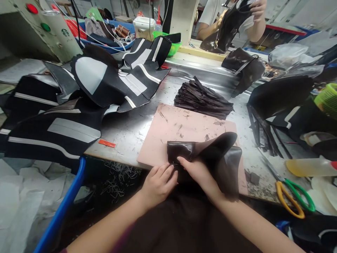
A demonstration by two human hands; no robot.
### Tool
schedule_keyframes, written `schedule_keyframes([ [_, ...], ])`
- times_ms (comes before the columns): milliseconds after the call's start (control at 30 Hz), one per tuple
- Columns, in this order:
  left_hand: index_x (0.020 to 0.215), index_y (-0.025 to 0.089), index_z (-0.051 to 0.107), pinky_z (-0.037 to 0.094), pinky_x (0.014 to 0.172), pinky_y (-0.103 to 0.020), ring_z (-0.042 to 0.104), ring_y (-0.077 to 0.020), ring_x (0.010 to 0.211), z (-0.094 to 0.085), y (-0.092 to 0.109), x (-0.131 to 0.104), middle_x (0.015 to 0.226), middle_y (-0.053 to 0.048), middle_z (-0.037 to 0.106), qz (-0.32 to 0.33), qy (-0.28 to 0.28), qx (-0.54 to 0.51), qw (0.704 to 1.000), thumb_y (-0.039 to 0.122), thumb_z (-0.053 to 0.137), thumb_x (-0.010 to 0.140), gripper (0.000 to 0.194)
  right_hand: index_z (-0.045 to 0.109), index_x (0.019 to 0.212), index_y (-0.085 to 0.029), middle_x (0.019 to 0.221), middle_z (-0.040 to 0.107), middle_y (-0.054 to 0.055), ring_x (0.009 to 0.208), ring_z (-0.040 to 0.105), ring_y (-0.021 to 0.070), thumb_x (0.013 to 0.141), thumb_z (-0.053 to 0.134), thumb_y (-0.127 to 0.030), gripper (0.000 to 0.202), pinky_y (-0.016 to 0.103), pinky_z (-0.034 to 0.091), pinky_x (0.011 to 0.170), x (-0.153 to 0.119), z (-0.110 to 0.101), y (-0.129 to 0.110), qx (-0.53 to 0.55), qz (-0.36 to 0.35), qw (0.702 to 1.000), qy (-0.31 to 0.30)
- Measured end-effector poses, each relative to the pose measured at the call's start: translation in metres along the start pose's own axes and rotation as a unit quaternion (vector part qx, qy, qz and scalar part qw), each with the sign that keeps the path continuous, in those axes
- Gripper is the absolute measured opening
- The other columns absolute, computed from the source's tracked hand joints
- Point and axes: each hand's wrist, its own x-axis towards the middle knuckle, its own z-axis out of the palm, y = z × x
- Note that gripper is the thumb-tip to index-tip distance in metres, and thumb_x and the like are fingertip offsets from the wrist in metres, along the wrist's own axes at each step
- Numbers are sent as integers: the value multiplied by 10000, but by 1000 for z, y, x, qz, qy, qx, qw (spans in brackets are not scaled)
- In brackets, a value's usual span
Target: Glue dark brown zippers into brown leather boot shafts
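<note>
A dark brown glossy leather piece (181, 149) lies folded over the front part of a pink board (163, 130), its right side curling up. My right hand (198, 172) holds the piece near its front edge, the thumb on top and the other fingers hidden beneath it. Just left of it, my left hand (159, 182) has its fingers curled together at the same edge, pinching a small dark bit whose nature I cannot make out. Behind the board sits a pile of dark leather strips (202, 98).
Black leather pieces with white strips (73, 130) cover the left side. Scissors (284, 189) with orange and green handles and a bottle (308, 167) are at right. A blue bin edge (63, 207) is front left. Across the table, a person (231, 24) holds dark leather.
</note>
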Motion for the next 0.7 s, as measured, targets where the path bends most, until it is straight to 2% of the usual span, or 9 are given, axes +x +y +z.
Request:
schedule_keyframes([
  [167, 1009, 179, 576, 379, 829, -328, 542, -206, 1009, 0, 0, 0, 1076, -63, 620, -2, -10, 17, 1000, 241, 521, 810, 215, 634, 675, -183, 693, 682, 85, 763, 651, 265, 703, 581, -316, 146, 329, 506, 643, -1, 4, -2, -5, -25, 999, 24],
  [267, 1013, 203, 567, 371, 791, -326, 531, -207, 1004, 0, -1, 2, 1205, -74, 548, 3, -53, 34, 998, 234, 510, 795, 228, 629, 685, -176, 763, 691, 96, 776, 652, 253, 721, 566, -295, 139, 327, 501, 694, -2, 5, -3, -9, -22, 999, 24],
  [333, 1000, 211, 565, 363, 751, -332, 537, -215, 965, 0, -1, 4, 1240, -83, 519, 7, -79, 46, 996, 253, 502, 786, 227, 623, 658, -174, 715, 685, 90, 710, 655, 246, 734, 557, -318, 175, 327, 501, 674, -2, 2, -3, -18, -8, 1000, -2],
  [433, 980, 231, 566, 345, 741, -342, 543, -218, 908, -1, -1, 7, 1221, -79, 535, 2, -84, 56, 995, 286, 499, 779, 219, 632, 672, -176, 666, 672, 73, 680, 650, 247, 737, 546, -380, 230, 333, 499, 666, 0, -10, 1, -30, -29, 999, -10],
  [533, 956, 230, 570, 335, 770, -339, 542, -210, 910, -1, -1, 10, 1203, -78, 548, 2, -78, 56, 995, 288, 494, 779, 201, 656, 784, -172, 777, 685, 81, 825, 639, 257, 730, 548, -362, 225, 337, 486, 747, 4, -26, 10, -39, -70, 996, 38],
  [600, 949, 211, 571, 329, 824, -339, 526, -217, 991, -1, -2, 12, 1180, -93, 560, 11, -72, 53, 996, 284, 479, 786, 201, 663, 841, -167, 844, 688, 89, 892, 623, 264, 712, 570, -352, 243, 345, 478, 777, 6, -36, 16, -49, -58, 996, 40],
  [700, 953, 178, 572, 314, 895, -353, 492, -242, 1089, -2, -4, 17, 1139, -116, 579, 33, -79, 48, 995, 290, 462, 794, 224, 658, 931, -159, 968, 674, 100, 969, 597, 265, 717, 577, -365, 308, 372, 449, 843, 8, -43, 20, -53, -7, 999, -2],
])
